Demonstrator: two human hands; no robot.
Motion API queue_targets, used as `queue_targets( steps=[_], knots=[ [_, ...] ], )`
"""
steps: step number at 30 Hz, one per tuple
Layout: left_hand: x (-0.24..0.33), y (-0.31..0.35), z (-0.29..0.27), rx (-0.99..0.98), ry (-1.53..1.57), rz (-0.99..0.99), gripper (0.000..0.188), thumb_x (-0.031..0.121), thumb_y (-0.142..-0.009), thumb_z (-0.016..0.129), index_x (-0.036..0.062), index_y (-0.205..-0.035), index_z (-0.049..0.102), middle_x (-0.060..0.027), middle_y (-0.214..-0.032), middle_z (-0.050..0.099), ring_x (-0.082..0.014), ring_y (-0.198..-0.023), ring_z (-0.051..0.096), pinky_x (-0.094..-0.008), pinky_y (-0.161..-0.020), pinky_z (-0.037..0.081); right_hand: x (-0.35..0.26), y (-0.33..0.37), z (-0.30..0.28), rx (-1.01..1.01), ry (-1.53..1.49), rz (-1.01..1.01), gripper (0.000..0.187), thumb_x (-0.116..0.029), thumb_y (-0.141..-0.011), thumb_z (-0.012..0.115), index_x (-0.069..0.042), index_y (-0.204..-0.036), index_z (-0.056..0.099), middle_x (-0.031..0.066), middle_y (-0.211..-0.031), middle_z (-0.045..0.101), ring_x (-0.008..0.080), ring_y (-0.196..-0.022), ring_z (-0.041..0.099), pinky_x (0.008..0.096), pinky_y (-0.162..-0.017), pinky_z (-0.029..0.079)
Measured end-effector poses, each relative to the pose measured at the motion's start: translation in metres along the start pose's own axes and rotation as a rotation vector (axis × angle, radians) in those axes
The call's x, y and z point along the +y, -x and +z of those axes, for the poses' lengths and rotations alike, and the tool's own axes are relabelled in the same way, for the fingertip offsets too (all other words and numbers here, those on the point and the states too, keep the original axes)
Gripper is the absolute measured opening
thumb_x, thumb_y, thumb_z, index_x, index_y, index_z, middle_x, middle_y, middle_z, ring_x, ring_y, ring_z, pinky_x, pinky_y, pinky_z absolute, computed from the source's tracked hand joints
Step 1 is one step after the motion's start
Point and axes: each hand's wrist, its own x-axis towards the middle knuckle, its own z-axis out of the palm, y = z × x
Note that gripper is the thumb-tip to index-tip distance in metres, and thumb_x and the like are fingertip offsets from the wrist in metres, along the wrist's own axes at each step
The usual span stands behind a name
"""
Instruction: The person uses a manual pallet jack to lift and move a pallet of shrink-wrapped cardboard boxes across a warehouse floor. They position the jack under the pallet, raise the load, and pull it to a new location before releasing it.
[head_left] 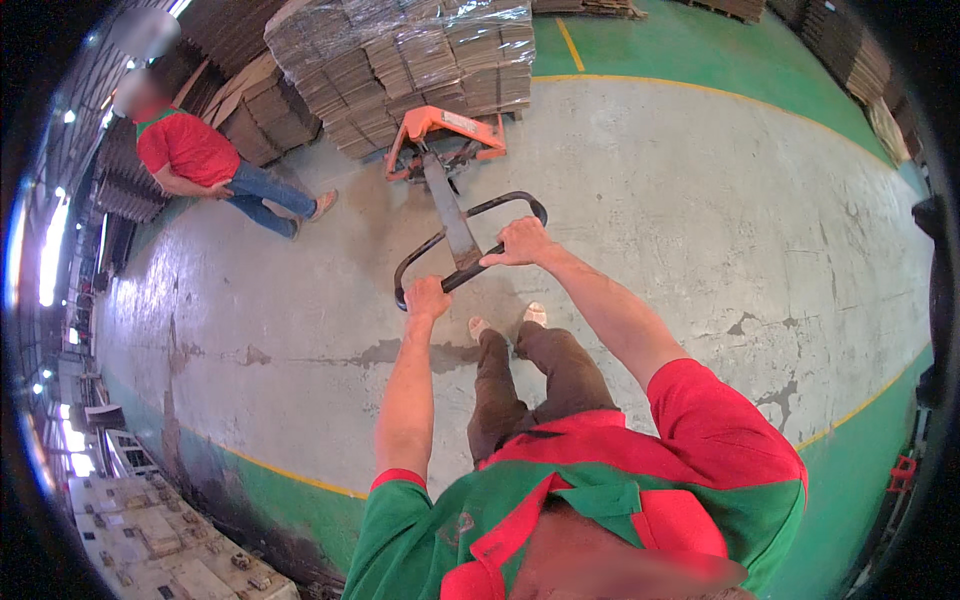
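Both my arms stretch forward to the black loop handle [463, 277] of an orange pallet jack [440, 122]. My left hand [427, 297] is wrapped round the left part of the grip bar. Farther right, my right hand [522, 242] closes on the same bar. A grey tiller shaft [450, 208] runs from the handle to the jack's orange body. Beyond it stands a tall load of bundled flat cardboard [420, 60], wrapped in clear film, right against the jack. The forks are hidden under the load.
At the left a person in a red shirt [195, 152] stands beside stacked cardboard [262, 115]. The grey floor [700, 220] is worn and cracked, bordered by yellow lines and green strips [860, 470]. Machinery [170, 540] sits at the lower left. More stacks [850, 50] line the far right.
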Motion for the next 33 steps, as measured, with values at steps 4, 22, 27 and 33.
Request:
queue_targets(
  steps=[4,22,27,33],
  knots=[
    [0.01,0.026,-0.016,-0.067,0.003,-0.001,0.029,0.033,-0.079,0.074,0.0149,-0.101,0.074,-0.018,-0.095,0.072,-0.0376,-0.094,0.069,-0.0487,-0.081,0.054,-0.006,0.029,-0.014,0.029,-0.027,-0.023,0.081,-0.085,-0.069,0.055,-0.007,-0.08,0.076,0.0173,-0.078,0.07,0.0346,-0.08,0.069,0.0473,-0.076,0.052],
    [0.107,0.039,-0.228,-0.096,0.106,0.043,0.027,0.031,-0.084,0.072,0.0051,-0.093,0.066,-0.0217,-0.083,0.068,-0.0441,-0.085,0.065,-0.0526,-0.074,0.048,0.024,0.025,-0.232,0.136,-0.027,-0.459,0.066,-0.07,-0.07,0.065,-0.004,-0.068,0.069,0.0133,-0.059,0.062,0.0352,-0.064,0.066,0.0456,-0.053,0.048],
    [0.132,0.067,-0.287,-0.231,0.162,0.031,0.031,0.03,-0.085,0.072,0.0008,-0.088,0.064,-0.0255,-0.079,0.066,-0.0475,-0.082,0.063,-0.0531,-0.071,0.046,0.01,0.053,-0.296,0.053,-0.033,-0.458,0.06,-0.067,-0.07,0.067,-0.007,-0.068,0.07,0.0082,-0.062,0.065,0.0321,-0.065,0.068,0.0433,-0.055,0.051],
    [0.174,0.099,-0.369,-0.149,0.189,0.031,0.03,0.029,-0.084,0.074,0.0017,-0.085,0.061,-0.0243,-0.072,0.062,-0.0472,-0.075,0.061,-0.0508,-0.065,0.046,0.013,0.071,-0.374,0.079,-0.053,-0.608,0.052,-0.06,-0.07,0.07,-0.009,-0.073,0.066,0.0077,-0.063,0.061,0.0311,-0.066,0.067,0.0437,-0.055,0.049]
  ],
)
